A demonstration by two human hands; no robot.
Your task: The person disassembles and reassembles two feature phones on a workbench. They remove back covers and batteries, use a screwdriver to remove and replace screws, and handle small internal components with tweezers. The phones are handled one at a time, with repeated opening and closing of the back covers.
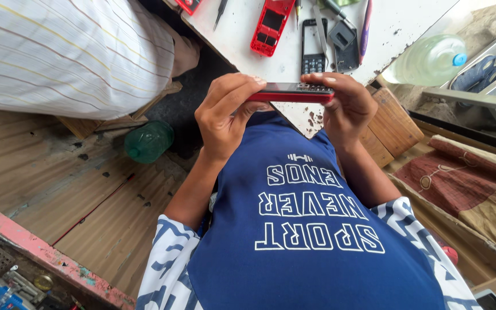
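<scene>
Both hands [282, 106] around red phone [291, 92]

Red phone [291, 92] partly behind fingers [242, 92]

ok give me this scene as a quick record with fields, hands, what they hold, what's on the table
left hand: grips one end of the red keypad phone
right hand: grips the other end, fingers over the keys
phone pose: flat, edge-on to the camera, above the table edge
white table: red phone shell, black keypad frame, small tools
floor: green bottle
nearby: another person's striped sleeve
</scene>
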